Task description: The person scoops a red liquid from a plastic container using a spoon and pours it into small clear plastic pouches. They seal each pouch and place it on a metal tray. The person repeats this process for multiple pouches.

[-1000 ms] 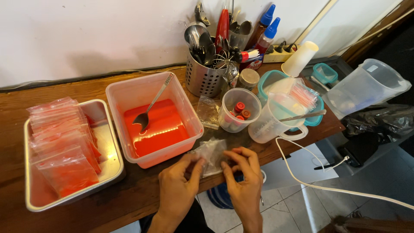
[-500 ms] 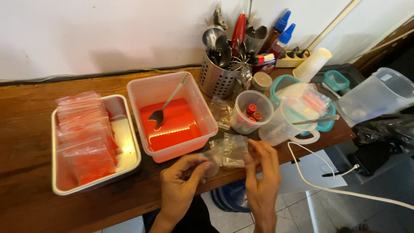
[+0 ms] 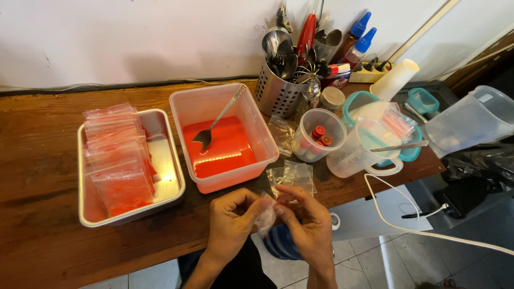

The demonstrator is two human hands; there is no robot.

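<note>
The fingers (image 3: 251,206) of the left hand (image 3: 230,225) and those of the right hand (image 3: 308,227) are closed in a pinch on a small clear bag (image 3: 266,217), which is held between both hands just off the near edge of the bench (image 3: 48,251). The bag's mouth appears to be worked apart by the fingertips; whether it is already open cannot be told.

In the head view, a short stack of empty clear bags (image 3: 292,175) is seen lying on the bench just beyond the hands. To the far left of them stands a pink tub (image 3: 265,142) with red sauce (image 3: 225,150) and a spoon (image 3: 214,126) resting in it. Further left, a metal tray (image 3: 166,192) is filled with sealed red sachets (image 3: 115,155). To the right are a round clear container (image 3: 319,134), a measuring jug (image 3: 356,152) and a metal utensil holder (image 3: 278,93).

Since the bag is held past the bench edge, it could be dropped to the floor if the pinch slipped on the slick film. The thin plastic could also be torn if it were pulled apart too hard.
</note>
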